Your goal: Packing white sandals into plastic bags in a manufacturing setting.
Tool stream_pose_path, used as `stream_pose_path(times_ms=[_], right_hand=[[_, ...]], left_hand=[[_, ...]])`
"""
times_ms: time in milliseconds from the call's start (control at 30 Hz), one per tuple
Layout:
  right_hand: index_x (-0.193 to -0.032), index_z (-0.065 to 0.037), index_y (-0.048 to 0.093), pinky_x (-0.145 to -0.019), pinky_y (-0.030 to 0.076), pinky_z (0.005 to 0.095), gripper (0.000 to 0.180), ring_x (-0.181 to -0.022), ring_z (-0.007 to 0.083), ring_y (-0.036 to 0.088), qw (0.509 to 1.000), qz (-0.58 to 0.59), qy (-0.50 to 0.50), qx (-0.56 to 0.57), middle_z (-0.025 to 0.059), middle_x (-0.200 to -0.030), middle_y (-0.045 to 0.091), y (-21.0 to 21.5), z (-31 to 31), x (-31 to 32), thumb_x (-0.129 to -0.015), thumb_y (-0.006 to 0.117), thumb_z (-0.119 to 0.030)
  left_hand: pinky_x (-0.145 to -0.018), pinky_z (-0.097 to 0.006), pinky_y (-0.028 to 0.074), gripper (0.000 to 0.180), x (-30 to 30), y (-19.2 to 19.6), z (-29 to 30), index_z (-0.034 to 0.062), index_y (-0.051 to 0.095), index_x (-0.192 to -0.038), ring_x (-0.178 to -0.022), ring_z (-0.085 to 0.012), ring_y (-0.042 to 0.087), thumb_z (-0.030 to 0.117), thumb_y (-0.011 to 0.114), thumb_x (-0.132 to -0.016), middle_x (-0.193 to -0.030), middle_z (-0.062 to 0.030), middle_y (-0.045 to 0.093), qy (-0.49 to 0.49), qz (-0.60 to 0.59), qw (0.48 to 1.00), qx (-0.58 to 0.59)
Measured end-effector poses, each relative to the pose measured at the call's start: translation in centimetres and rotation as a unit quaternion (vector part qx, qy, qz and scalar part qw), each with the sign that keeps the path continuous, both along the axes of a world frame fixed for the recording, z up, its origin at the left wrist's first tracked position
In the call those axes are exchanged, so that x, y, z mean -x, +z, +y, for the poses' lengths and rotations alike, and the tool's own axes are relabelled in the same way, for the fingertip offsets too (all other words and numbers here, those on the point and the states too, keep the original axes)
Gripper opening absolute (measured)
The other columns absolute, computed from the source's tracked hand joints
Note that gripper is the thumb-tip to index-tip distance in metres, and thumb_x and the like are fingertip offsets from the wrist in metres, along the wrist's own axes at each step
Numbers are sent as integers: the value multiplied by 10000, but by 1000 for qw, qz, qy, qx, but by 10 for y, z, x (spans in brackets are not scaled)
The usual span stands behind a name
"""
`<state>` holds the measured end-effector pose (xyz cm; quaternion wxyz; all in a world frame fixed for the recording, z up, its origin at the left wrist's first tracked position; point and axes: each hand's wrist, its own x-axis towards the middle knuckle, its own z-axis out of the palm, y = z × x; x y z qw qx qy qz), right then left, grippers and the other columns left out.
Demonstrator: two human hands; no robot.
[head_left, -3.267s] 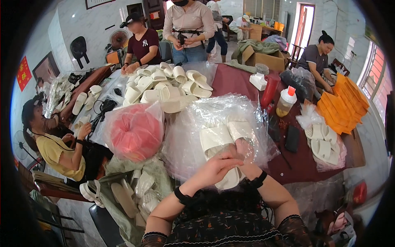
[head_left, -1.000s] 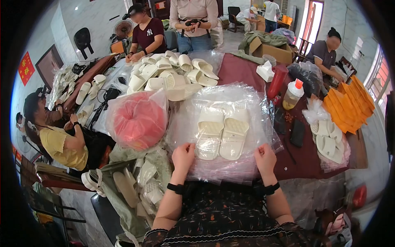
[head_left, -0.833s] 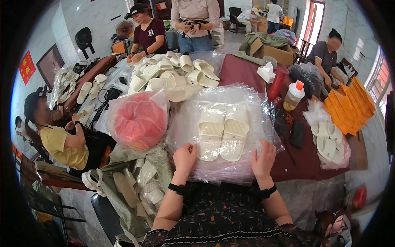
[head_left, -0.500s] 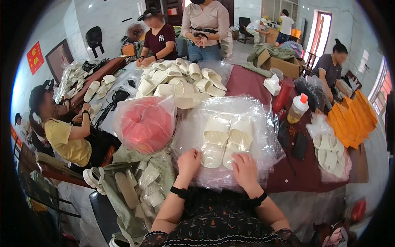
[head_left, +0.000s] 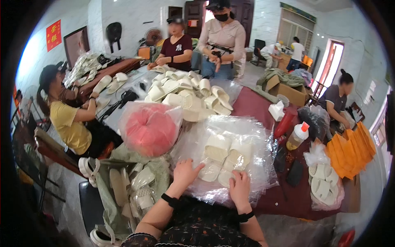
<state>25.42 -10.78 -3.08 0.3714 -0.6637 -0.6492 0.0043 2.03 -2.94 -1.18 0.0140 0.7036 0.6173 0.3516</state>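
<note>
A pair of cream slippers (head_left: 217,147) lies side by side, soles down, inside a clear plastic bag (head_left: 198,149) on a pile of similar clear bags (head_left: 257,142). My left hand (head_left: 186,175) rests at the bag's near left edge, thumb apart from the fingers, holding nothing. At the near end of the right slipper, my right hand (head_left: 239,188) has its fingers bent down onto the bag's near edge, closed on the film. The fingertips are partly hidden.
A heap of loose cream slippers (head_left: 185,88) lies beyond a red bundle in plastic (head_left: 150,129). To the right stand a bottle with an orange cap (head_left: 297,136), bagged slippers (head_left: 323,185) and orange sheets (head_left: 349,150). A green sack (head_left: 158,177) holds footwear at my left. Co-workers surround the table.
The head view has shifted, so the table sits lower in it. My left hand's thumb has spread from its fingers. My right hand's fingers have drawn back from the slipper to the bag's near edge.
</note>
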Motion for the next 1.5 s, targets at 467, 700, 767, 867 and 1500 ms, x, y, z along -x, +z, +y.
stream_pose_path(times_ms=[467,700,767,867,1500], right_hand=[[-1180,-83,612,-868,449,472,326,-987,371,528,999,13,8,-44,167,-1094,529,-6,0,-1,-862,663,-129],[-1202,-77,597,-880,452,478,343,-1008,386,529,999,19,6,-49,180,-1108,530,-8,2,2,-871,662,-137],[-1211,-81,595,-875,458,480,348,-1007,387,529,998,23,2,-57,181,-1120,530,-10,4,1,-874,659,-139],[-1211,-86,601,-871,464,476,347,-1013,387,530,998,17,-16,-50,177,-1134,530,-13,4,-3,-874,660,-139],[-1495,36,256,-1005,419,541,1042,-1271,467,394,999,12,-42,25,294,-1408,356,35,-1,-11,-741,843,-378]], left_hand=[[-675,-421,507,387,-16,19,1,68,710,-1133,-742,-307,630,212,784,-781,-802,-126,637,-106,-123,980,116],[-663,-335,483,322,-26,-10,15,67,715,-1158,-746,-181,611,101,745,-839,-874,-47,650,-210,-309,927,38],[-688,-320,491,351,-29,-18,19,70,692,-1214,-787,-150,618,94,735,-866,-950,-23,673,-257,-369,893,11],[-768,-271,507,495,-42,23,-1,61,565,-1361,-927,-119,609,181,734,-911,-1064,-12,648,-268,-589,703,293],[-966,-381,540,428,-17,-15,20,-65,527,-1325,-1088,-264,669,126,639,-959,-1229,-162,659,-247,-715,502,419]])
